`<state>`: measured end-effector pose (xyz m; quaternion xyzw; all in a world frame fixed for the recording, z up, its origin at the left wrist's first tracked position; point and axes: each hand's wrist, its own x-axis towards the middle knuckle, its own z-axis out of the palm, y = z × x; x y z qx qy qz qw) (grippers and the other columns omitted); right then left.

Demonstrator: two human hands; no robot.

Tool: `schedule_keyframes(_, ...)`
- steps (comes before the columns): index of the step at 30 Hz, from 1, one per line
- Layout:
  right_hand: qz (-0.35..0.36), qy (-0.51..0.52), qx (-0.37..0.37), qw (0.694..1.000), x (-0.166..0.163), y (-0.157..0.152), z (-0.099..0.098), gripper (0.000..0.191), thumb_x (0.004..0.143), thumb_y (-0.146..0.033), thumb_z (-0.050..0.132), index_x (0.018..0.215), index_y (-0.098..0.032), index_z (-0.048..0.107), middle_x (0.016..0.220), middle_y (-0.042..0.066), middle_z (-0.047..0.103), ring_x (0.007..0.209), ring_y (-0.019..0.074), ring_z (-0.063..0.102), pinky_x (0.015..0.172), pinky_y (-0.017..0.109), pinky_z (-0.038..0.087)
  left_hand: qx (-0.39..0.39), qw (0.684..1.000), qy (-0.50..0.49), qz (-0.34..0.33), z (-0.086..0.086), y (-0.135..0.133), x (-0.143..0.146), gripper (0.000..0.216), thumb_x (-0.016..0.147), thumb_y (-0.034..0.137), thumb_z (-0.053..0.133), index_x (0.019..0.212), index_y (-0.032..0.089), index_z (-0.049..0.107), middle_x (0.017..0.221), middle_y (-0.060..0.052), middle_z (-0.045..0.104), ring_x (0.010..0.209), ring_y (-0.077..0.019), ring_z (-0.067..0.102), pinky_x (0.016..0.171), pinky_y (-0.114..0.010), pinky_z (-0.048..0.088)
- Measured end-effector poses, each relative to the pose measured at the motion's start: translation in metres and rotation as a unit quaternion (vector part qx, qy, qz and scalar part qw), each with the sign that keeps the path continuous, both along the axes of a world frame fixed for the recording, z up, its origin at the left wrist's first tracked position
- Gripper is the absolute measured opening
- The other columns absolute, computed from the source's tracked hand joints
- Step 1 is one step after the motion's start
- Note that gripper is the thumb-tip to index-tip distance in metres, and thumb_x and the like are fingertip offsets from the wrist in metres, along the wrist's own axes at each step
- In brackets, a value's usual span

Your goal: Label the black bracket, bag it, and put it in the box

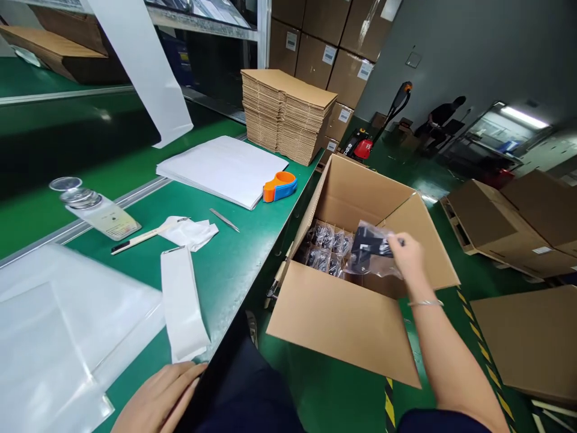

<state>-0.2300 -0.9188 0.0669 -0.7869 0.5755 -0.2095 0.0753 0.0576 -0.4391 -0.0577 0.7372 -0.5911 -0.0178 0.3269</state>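
Over the open cardboard box (pixel 345 325), my right hand (pixel 408 258) is closed on the edge of a clear plastic bag (pixel 376 249). Inside the bag is a flat black part whose kind I cannot make out. Below it, the box holds several clear-bagged dark items (pixel 322 240) in a cardboard divider grid. My left hand (pixel 160 394) lies on the edge of the green table (pixel 238 264), its fingers stretched out and nothing visibly held. Just beyond its fingertips is a folded white paper strip (pixel 184 307).
Clear plastic sheets (pixel 67 319), a pump bottle (pixel 101 213), a craft knife (pixel 139 237), a white wipe (pixel 192 231), tweezers (pixel 224 220), a paper stack (pixel 220 165), an orange-blue tape dispenser (pixel 280 186) and flattened cartons (pixel 288 111) occupy the table. A pallet jack (pixel 365 144) stands behind the box.
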Motion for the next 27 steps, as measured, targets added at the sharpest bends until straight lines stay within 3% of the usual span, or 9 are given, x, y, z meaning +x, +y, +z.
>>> schedule_keyframes(2, 0.006, 0.098, 0.046, 0.994, 0.026, -0.006, -0.030, 0.024, 0.089, -0.037, 0.048, 0.084, -0.020, 0.064, 0.081, 0.009, 0.069, 0.081, 0.0237, 0.062, 0.069, 0.030, 0.041, -0.007, 1.000, -0.014, -0.006, -0.002, 0.000, 0.001, 0.028, 0.098, 0.041, 0.044, 0.108, 0.031, 0.069, 0.091, 0.000, 0.074, 0.078, -0.0158, 0.072, 0.070, -0.020, 0.058)
schedule_keyframes(5, 0.028, 0.165, 0.093, 0.981, 0.046, -0.004, -0.077, 0.020, 0.088, -0.033, 0.054, 0.087, -0.017, 0.067, 0.082, 0.011, 0.071, 0.081, 0.0237, 0.064, 0.067, 0.028, 0.039, -0.013, 1.000, -0.027, -0.006, -0.006, 0.000, 0.000, 0.028, 0.098, 0.036, 0.044, 0.111, 0.030, 0.068, 0.094, -0.002, 0.074, 0.080, -0.0175, 0.072, 0.071, -0.023, 0.058)
schedule_keyframes(9, 0.039, 0.224, 0.119, 0.967, 0.048, 0.000, -0.110, 0.024, 0.092, -0.030, 0.051, 0.099, -0.014, 0.068, 0.095, 0.015, 0.073, 0.088, 0.0239, 0.066, 0.069, 0.027, 0.039, -0.006, 1.000, -0.017, -0.006, -0.007, 0.000, -0.002, 0.028, 0.099, 0.033, 0.042, 0.111, 0.028, 0.067, 0.094, -0.004, 0.073, 0.079, -0.0185, 0.071, 0.069, -0.026, 0.057)
schedule_keyframes(19, 0.047, 0.239, 0.142, 0.959, 0.055, -0.019, -0.116, 0.026, 0.093, -0.028, 0.048, 0.096, -0.013, 0.070, 0.101, 0.017, 0.073, 0.092, 0.0266, 0.068, 0.067, 0.028, 0.040, -0.006, 0.999, -0.054, 0.008, 0.021, -0.014, -0.011, 0.024, 0.098, 0.017, 0.041, 0.105, 0.021, 0.064, 0.085, -0.004, 0.070, 0.072, -0.0158, 0.067, 0.064, -0.025, 0.053)
schedule_keyframes(24, 0.017, 0.211, 0.156, 0.965, 0.038, -0.031, -0.119, 0.019, 0.094, -0.023, 0.054, 0.088, -0.012, 0.068, 0.089, 0.013, 0.071, 0.080, 0.0213, 0.067, 0.067, 0.029, 0.048, 0.026, 0.998, -0.051, 0.018, 0.015, -0.013, -0.011, 0.026, 0.098, 0.015, 0.038, 0.104, 0.018, 0.063, 0.088, -0.006, 0.068, 0.075, -0.0168, 0.066, 0.066, -0.028, 0.052)
schedule_keyframes(27, 0.043, 0.169, 0.124, 0.977, 0.052, -0.026, -0.119, 0.017, 0.094, -0.030, 0.061, 0.102, -0.015, 0.065, 0.099, 0.006, 0.067, 0.083, 0.0163, 0.065, 0.074, 0.031, 0.055, 0.046, 0.997, -0.055, 0.027, 0.011, -0.017, -0.008, 0.026, 0.098, 0.015, 0.037, 0.106, 0.018, 0.062, 0.088, -0.007, 0.068, 0.077, -0.0183, 0.065, 0.068, -0.030, 0.051)
